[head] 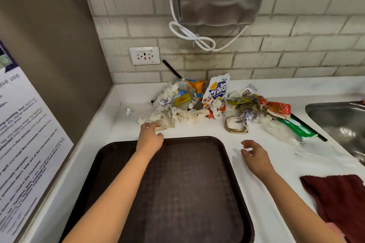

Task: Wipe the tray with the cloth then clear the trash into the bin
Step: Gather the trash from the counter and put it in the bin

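While on a white bench (207, 130): dark brown tray (177, 193) nearest, bare; maroon cloth (335, 197) to its right. Beyond, trash heap (207, 104) along tiled wall, one bag (217, 92) reading "Clover Chips". Left hand (150, 140) over tray's far rim, fingers (153, 125) loose, touching crumpled tissue. Right hand (256, 156) hovering, fingers released, holding nothing.

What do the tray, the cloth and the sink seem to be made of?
Tray: probably hard plastic, dark brown, matte, with a fine woven-looking texture and a raised moulded rim.
Cloth: seemingly terry or similar soft fabric, dark red, with a fuzzy surface and limp folds.
Sink: most likely stainless steel, brushed and shiny, with bright reflections in its basin.
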